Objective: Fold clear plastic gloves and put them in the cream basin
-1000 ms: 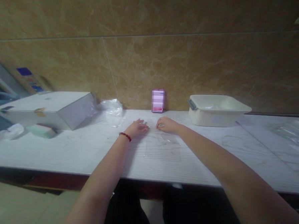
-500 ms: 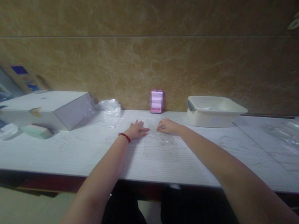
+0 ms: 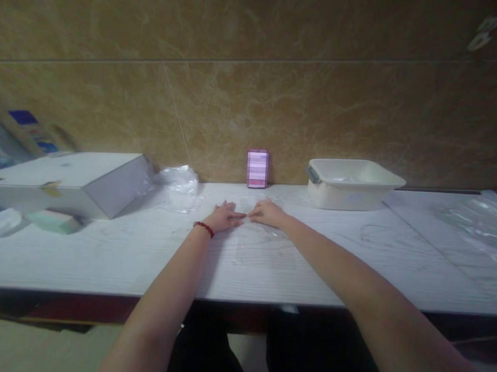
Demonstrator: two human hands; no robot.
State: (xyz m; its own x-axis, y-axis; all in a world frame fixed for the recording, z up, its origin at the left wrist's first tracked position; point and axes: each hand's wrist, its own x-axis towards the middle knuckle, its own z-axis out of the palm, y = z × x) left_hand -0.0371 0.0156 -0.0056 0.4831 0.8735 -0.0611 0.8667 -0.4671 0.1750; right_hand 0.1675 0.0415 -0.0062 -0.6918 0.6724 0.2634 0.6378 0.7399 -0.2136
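A thin clear plastic bag [image 3: 265, 251] lies flat on the white wood-grain table, hard to make out against it. My left hand [image 3: 226, 217], with a red bead bracelet at the wrist, presses down at the bag's upper left, fingers spread and the index finger stretched to the right. My right hand [image 3: 266, 213] is over the upper part of the bag with its fingers pinched together. Its fingertips meet or nearly meet the tip of my left index finger. Whatever sits in that pinch is too small to tell.
A phone [image 3: 257, 168] leans against the tiled wall. To its right stands a cream plastic basin [image 3: 354, 197] with a grey handle. Clear plastic bags [image 3: 484, 220] lie at the far right. At left are a white box [image 3: 110, 192], crumpled plastic [image 3: 179, 185] and a pale green block [image 3: 55, 221].
My right hand has moved left, bringing its pinched fingers up to my left index fingertip. My left hand stays nearly in place. The view has shifted slightly.
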